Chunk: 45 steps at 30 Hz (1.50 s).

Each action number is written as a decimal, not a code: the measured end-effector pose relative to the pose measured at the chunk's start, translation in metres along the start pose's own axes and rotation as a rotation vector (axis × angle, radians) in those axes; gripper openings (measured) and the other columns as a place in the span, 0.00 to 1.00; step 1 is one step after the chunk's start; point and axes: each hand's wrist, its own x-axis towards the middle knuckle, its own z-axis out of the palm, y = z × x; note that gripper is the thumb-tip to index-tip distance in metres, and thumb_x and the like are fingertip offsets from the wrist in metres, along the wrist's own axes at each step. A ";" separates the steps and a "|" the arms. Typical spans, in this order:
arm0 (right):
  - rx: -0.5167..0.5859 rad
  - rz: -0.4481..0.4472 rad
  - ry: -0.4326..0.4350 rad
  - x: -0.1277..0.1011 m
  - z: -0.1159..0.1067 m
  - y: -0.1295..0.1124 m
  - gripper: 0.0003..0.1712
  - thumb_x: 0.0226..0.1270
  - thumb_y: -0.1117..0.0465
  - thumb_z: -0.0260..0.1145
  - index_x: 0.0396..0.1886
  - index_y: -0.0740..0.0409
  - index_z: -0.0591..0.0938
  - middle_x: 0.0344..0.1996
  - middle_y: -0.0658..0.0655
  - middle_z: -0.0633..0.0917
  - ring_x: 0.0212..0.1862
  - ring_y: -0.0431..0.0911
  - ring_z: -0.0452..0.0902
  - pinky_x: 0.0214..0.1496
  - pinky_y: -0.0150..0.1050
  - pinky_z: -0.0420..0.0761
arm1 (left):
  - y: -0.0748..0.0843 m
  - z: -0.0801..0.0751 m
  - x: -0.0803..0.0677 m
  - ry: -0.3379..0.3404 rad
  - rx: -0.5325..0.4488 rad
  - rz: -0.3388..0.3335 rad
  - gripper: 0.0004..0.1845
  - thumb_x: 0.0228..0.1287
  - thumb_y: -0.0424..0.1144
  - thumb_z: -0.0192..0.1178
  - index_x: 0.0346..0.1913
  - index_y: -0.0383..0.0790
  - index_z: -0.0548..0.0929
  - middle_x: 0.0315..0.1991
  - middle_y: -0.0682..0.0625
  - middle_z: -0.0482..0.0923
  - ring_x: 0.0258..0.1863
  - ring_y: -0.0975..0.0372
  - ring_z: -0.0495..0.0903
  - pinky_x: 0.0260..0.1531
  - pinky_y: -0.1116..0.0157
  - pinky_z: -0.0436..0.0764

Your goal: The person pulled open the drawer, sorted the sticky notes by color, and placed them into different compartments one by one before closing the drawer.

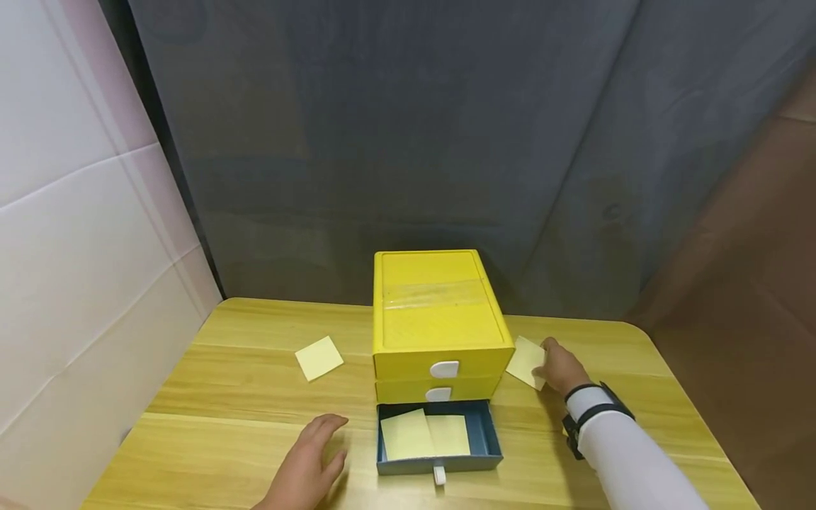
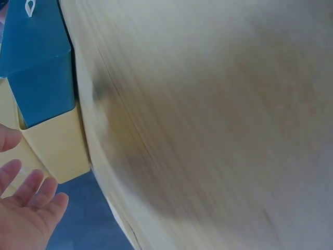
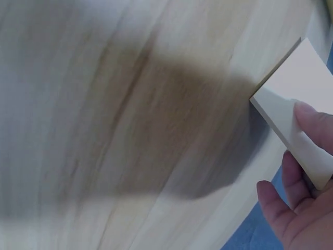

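Yellow paper pad held beside a yellow plastic drawer cabinet (image 1: 440, 319)

Right hand (image 1: 561, 368) pinches the pale yellow sticky-note pad (image 1: 525, 361); left hand (image 1: 309, 464), fingers relaxed, rests beside the open blue drawer (image 1: 487, 435).

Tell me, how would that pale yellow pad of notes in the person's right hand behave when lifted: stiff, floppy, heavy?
The pad of notes shows a thick edge in the right wrist view, so it is probably fairly stiff rather than floppy. The right hand pinches it with fingertips alone, so it seems light. Its flat square shape should not roll, though loose sheets might fan.
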 end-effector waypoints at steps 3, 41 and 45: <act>0.011 -0.022 0.012 -0.008 -0.001 0.000 0.25 0.59 0.71 0.66 0.50 0.77 0.65 0.37 0.72 0.80 0.37 0.57 0.77 0.42 0.53 0.79 | 0.001 0.000 -0.001 -0.002 0.000 0.006 0.22 0.53 0.29 0.69 0.53 0.38 0.79 0.53 0.48 0.76 0.53 0.54 0.77 0.52 0.54 0.79; 0.033 -0.227 0.340 -0.101 -0.006 -0.033 0.07 0.60 0.70 0.67 0.37 0.62 0.79 0.37 0.60 0.83 0.40 0.55 0.81 0.39 0.52 0.80 | 0.000 -0.001 -0.004 0.005 -0.021 0.022 0.22 0.55 0.28 0.68 0.54 0.37 0.79 0.53 0.46 0.78 0.55 0.50 0.76 0.55 0.51 0.77; 0.039 -0.228 0.353 -0.112 -0.008 -0.039 0.07 0.60 0.70 0.67 0.38 0.62 0.79 0.38 0.60 0.83 0.41 0.56 0.81 0.38 0.51 0.81 | 0.001 -0.003 -0.005 0.002 -0.041 0.011 0.22 0.55 0.28 0.67 0.55 0.36 0.78 0.53 0.45 0.78 0.56 0.50 0.76 0.56 0.51 0.76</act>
